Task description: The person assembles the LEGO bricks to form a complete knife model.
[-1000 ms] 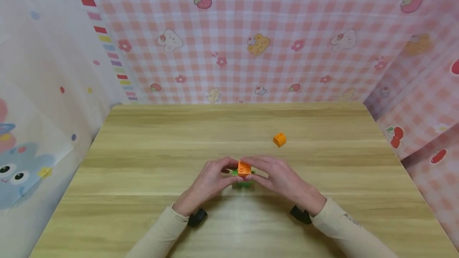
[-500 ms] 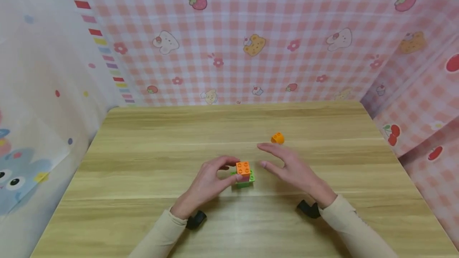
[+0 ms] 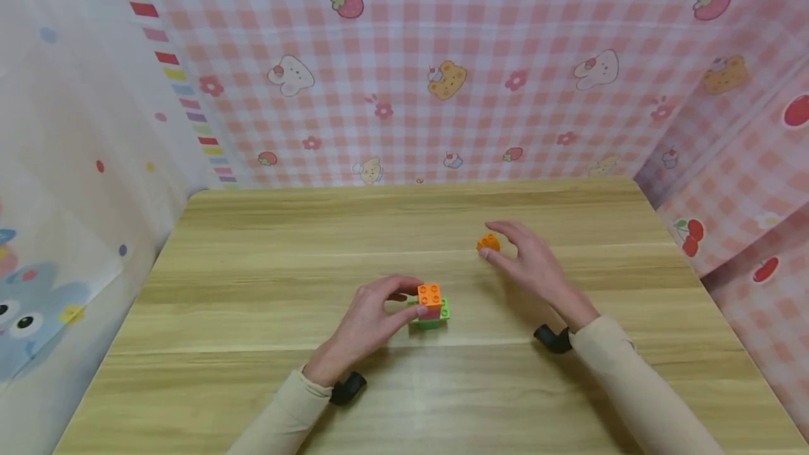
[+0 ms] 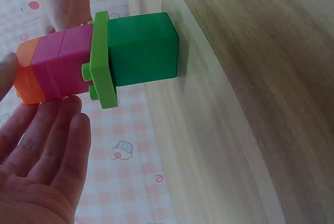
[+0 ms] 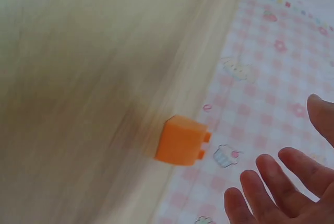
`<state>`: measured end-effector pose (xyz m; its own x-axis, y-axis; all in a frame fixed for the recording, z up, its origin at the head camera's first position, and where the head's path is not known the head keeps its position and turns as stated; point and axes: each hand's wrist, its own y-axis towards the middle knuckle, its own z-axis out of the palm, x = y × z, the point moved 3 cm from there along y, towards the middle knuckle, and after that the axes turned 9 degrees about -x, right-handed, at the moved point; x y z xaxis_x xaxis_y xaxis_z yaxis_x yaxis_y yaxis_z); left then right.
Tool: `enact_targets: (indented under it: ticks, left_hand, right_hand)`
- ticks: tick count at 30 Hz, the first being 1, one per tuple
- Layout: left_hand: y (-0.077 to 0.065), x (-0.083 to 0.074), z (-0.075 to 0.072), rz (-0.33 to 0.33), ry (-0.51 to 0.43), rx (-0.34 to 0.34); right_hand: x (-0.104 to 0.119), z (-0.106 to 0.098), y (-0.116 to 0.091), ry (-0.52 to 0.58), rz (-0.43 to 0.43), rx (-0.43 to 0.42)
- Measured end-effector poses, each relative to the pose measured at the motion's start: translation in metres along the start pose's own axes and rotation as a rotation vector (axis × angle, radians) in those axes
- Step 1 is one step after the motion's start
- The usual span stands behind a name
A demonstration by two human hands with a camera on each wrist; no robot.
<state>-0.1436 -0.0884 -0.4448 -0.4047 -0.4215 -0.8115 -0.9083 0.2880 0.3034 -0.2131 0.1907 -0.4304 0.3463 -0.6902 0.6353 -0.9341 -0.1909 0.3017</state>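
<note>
A stack of toy building bricks stands upright on the table. In the left wrist view it has a dark green block [image 4: 143, 49] at the bottom, a light green plate [image 4: 102, 65], two magenta bricks [image 4: 62, 59] and an orange brick [image 4: 28, 72] on top. My left hand [image 3: 373, 318] pinches the stack's upper part between thumb and fingers. To the right and farther back lies a loose orange brick [image 3: 488, 244] with a curved side. Beside it is my right hand [image 3: 537, 265], thumb and fingers spread; a gap separates them from the brick [image 5: 182, 141] in the right wrist view.
The wooden table [image 3: 253, 265] meets a pink checked cloth [image 3: 392, 76] along its back edge. Pale patterned cloth [image 3: 76, 125] hangs on the left, and more checked cloth [image 3: 746, 181] on the right. Each wrist carries a black camera mount [image 3: 347, 388].
My right hand has left the stack and moved right and away from me to the loose orange brick. The left hand stays at the stack. The head view has shifted slightly.
</note>
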Motion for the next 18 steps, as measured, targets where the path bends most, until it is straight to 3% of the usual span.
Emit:
enact_targets:
  ticks: [18]
  left_hand:
    - [0.000,-0.001,-0.001,-0.008,-0.015,-0.002]
  right_hand:
    - [-0.033,0.009,0.022,-0.036,0.119,0.103]
